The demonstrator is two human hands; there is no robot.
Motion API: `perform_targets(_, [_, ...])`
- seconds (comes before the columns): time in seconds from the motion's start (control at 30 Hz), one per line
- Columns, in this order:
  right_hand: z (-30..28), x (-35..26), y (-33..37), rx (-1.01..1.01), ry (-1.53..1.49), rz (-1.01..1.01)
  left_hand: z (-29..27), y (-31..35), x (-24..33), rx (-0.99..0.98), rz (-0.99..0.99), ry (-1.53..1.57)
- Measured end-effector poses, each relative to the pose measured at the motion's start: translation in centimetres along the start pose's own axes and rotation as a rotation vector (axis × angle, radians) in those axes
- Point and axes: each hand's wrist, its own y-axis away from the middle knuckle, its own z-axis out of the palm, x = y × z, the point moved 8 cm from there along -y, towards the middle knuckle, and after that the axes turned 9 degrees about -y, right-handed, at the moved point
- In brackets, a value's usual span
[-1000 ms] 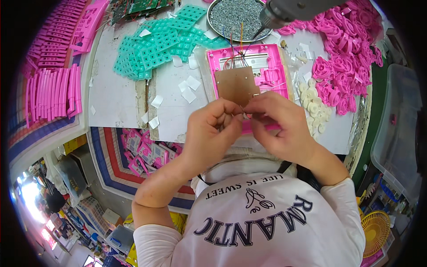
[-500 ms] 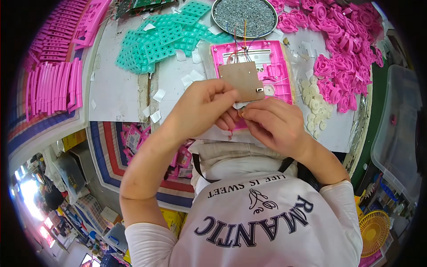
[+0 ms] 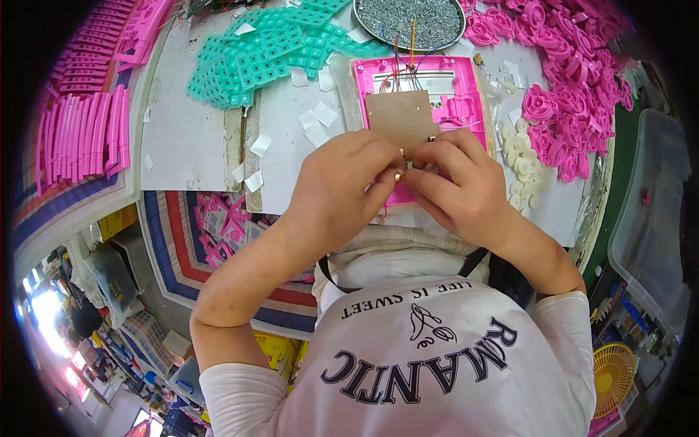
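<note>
A pink plastic housing [image 3: 477, 109] lies open in front of me, with a brown circuit board [image 3: 400, 116] over its lower middle. Thin coloured wires [image 3: 413, 62] rise at the board's far edge. My left hand [image 3: 342, 178] and my right hand [image 3: 462, 178] meet at the board's near edge, both closed in a pinch. Between their fingertips shows a tiny brass-coloured part [image 3: 398, 176]. Its kind is too small to tell, and the fingers cover most of what they grip.
Beyond the housing stands a round metal tray of screws [image 3: 357, 14]. Teal rubber keypads [image 3: 269, 58] are heaped at the far left, pink plastic parts [image 3: 561, 65] at the far right. Cream-coloured discs [image 3: 520, 164] lie right of the housing. White paper pieces [image 3: 261, 145] are scattered leftward.
My fingertips have drawn together at the board's near edge, the left hand moving right. The brass-coloured part now shows more plainly. The bench view has shifted slightly.
</note>
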Motion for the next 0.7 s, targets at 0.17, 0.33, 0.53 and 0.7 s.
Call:
perform_targets(0.17, [0.7, 0.1, -0.1, -0.073, 0.008, 0.044, 0.3, 0.8, 0.6, 0.106, 0.089, -0.081])
perform_targets(0.33, [1.1, 0.4, -0.3, -0.114, -0.012, 0.064, 0.6, 0.9, 0.8, 0.085, 0.097, -0.147])
perform_targets(0.53, [1.4, 0.3, -0.7, -0.231, 0.054, 0.098, 1.0, 0.7, 0.6, 0.008, 0.013, -0.176])
perform_targets(0.7, [0.7, -0.4, 0.1, -0.331, 0.041, 0.132, -3.3, 1.1, -1.1, 0.432, -0.152, -0.161])
